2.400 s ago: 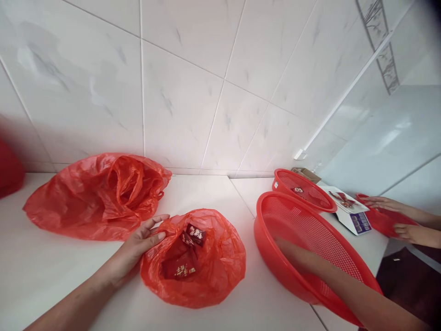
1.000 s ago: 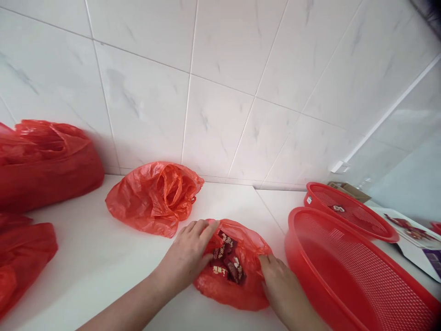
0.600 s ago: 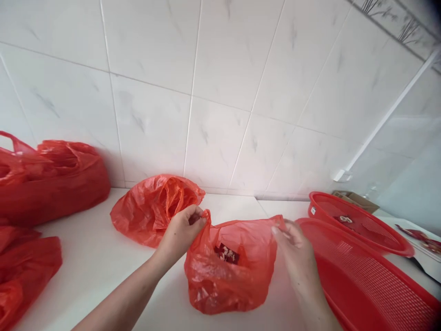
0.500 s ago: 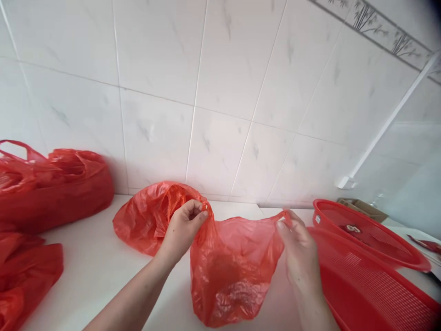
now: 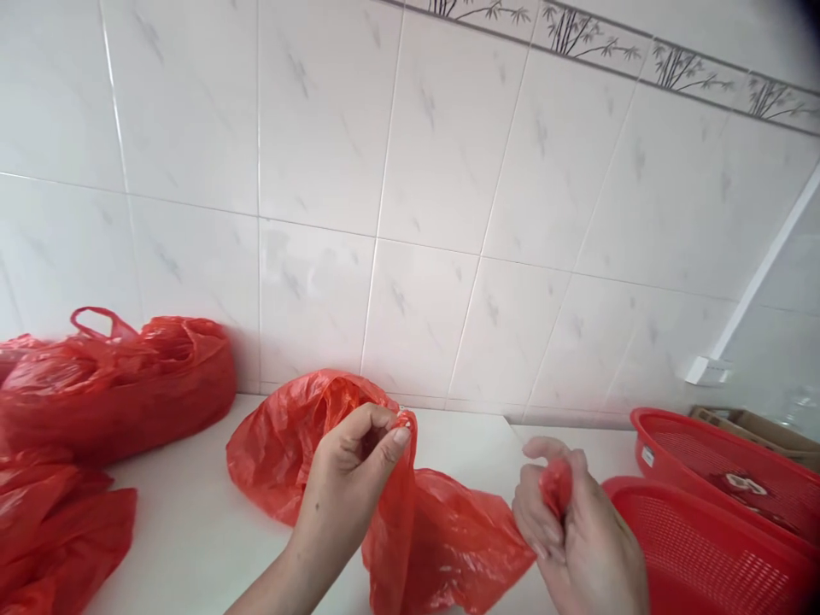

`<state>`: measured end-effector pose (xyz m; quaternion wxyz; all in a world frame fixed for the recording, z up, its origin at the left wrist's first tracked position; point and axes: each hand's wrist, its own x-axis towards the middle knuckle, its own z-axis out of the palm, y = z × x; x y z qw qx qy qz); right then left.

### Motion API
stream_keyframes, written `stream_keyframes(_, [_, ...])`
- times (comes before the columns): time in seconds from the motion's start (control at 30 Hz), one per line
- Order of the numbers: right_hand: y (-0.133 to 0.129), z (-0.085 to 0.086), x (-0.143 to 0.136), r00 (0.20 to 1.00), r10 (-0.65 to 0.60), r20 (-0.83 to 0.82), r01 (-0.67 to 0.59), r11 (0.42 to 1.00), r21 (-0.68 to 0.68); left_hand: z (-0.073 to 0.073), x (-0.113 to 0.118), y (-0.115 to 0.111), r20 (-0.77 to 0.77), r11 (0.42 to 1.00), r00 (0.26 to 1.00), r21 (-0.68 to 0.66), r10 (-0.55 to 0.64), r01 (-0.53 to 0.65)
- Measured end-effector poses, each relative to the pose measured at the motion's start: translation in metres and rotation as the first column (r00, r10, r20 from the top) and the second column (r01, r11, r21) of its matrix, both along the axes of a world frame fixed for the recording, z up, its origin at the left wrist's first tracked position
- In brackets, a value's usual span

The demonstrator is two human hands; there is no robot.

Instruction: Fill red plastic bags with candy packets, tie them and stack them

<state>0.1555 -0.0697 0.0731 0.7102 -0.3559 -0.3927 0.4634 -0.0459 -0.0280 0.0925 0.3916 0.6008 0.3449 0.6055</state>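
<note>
A thin red plastic bag is stretched low between my two hands over the white table. My left hand pinches a gathered edge of it between thumb and forefinger. At the right, my right hand has its fingers wrapped round a bunched part of the same bag, with a red tuft poking out above the fist. Behind my left hand lies a crumpled red bag against the wall; whether it joins the held one is hidden.
Large red bags fill the left side, with another crumpled red bag in front. Two red plastic baskets stand at the right, near a cardboard box. A tiled wall closes off the back.
My right hand has closed round the bag's far side, which is now bunched rather than spread open. My left hand keeps its pinch. The view has shifted, showing more wall above.
</note>
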Motion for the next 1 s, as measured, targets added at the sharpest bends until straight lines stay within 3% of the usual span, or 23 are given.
stream_keyframes(0.1, [-0.014, 0.001, -0.01, 0.984, 0.015, 0.177, 0.006, 0.993, -0.117, 0.0, 0.002, -0.003, 0.021, 0.998, 0.999, -0.042, -0.05, 0.05])
stream_keyframes(0.2, [-0.024, 0.005, -0.025, 0.942, 0.12, 0.314, -0.056, 0.977, -0.206, -0.001, 0.006, -0.005, 0.022, 0.996, 0.996, -0.025, -0.091, 0.091])
stream_keyframes(0.3, [-0.023, 0.008, -0.038, 0.872, 0.214, 0.441, -0.135, 0.97, -0.204, -0.001, 0.011, -0.012, -0.014, 0.979, 0.979, -0.008, -0.204, 0.204])
stream_keyframes(0.37, [-0.017, 0.007, -0.042, 0.83, 0.232, 0.507, -0.157, 0.97, -0.188, -0.001, 0.014, -0.019, -0.069, 0.941, 0.939, -0.032, -0.338, 0.336])
stream_keyframes(0.43, [-0.009, 0.003, -0.041, 0.815, 0.235, 0.53, -0.158, 0.97, -0.186, -0.001, 0.017, -0.024, -0.163, 0.922, 0.908, -0.026, -0.385, 0.386])
stream_keyframes(0.53, [0.002, -0.005, -0.034, 0.842, 0.22, 0.493, -0.132, 0.97, -0.206, -0.004, 0.019, -0.026, -0.391, 0.955, 0.905, 0.161, -0.168, 0.247])
stream_keyframes(0.6, [0.006, -0.01, -0.03, 0.875, 0.196, 0.442, -0.109, 0.971, -0.214, -0.007, 0.02, -0.024, -0.541, 0.933, 0.841, 0.298, -0.009, 0.202])
stream_keyframes(0.7, [0.007, -0.012, -0.027, 0.906, 0.191, 0.377, -0.11, 0.968, -0.226, -0.011, 0.021, -0.017, -0.694, 0.903, 0.719, 0.336, 0.045, 0.268])
stream_keyframes(0.77, [0.006, -0.01, -0.025, 0.898, 0.209, 0.388, -0.122, 0.964, -0.236, -0.013, 0.02, -0.013, -0.725, 0.902, 0.686, 0.335, 0.063, 0.271])
stream_keyframes(0.9, [0.004, -0.008, -0.012, 0.848, 0.29, 0.444, -0.231, 0.956, -0.184, -0.014, 0.016, -0.007, -0.653, 0.961, 0.756, 0.237, 0.049, 0.143])
stream_keyframes(1.0, [0.005, -0.01, 0.001, 0.788, 0.366, 0.496, -0.373, 0.924, -0.089, -0.016, 0.014, -0.006, -0.493, 0.985, 0.859, 0.023, -0.135, 0.168])
